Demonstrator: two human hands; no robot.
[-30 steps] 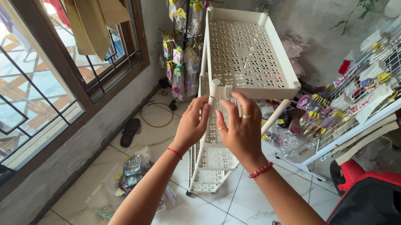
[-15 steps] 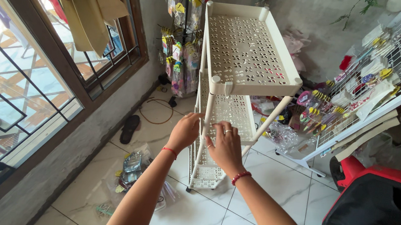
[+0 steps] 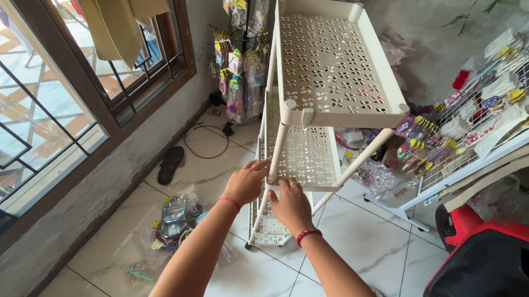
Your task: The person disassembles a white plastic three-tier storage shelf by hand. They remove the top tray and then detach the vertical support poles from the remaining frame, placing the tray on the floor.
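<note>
Fingers of both my left hand [image 3: 246, 181] and right hand [image 3: 290, 202] pinch the middle shelf [image 3: 306, 156] corner; uneven pressure could unseat its post [image 3: 277, 144].

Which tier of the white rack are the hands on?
The middle shelf. Both the left hand and right hand grip its front corner, below the top shelf and above the bottom shelf near the floor.

Our arms stretched forward, side by side. Left hand [image 3: 246, 182] and right hand [image 3: 289, 203] close together at near corner of rack's [image 3: 325, 70] middle shelf, fingers curled onto its edge.
</note>
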